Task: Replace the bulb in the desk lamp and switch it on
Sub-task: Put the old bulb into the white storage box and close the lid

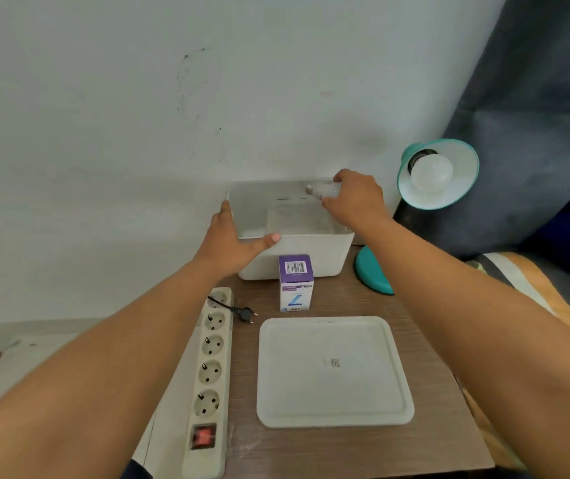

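A teal desk lamp stands at the table's back right, its shade [463, 188] tilted toward me with a white bulb [432, 171] screwed in and its base [373, 274] behind my right forearm. My right hand [356, 198] holds a second white bulb [321, 191] over the open white box [297, 257], metal thread pointing left. My left hand [238, 236] grips the box's front-left rim. A purple and white bulb carton [296, 283] stands upright in front of the box. The lamp's black plug [246, 313] lies loose on the table.
A white power strip [211, 375] with a lit red switch [203, 436] runs along the left edge of the wooden table [345, 451]. The box's white lid [333, 371] lies flat near me. A grey curtain hangs at the right and a white wall rises behind.
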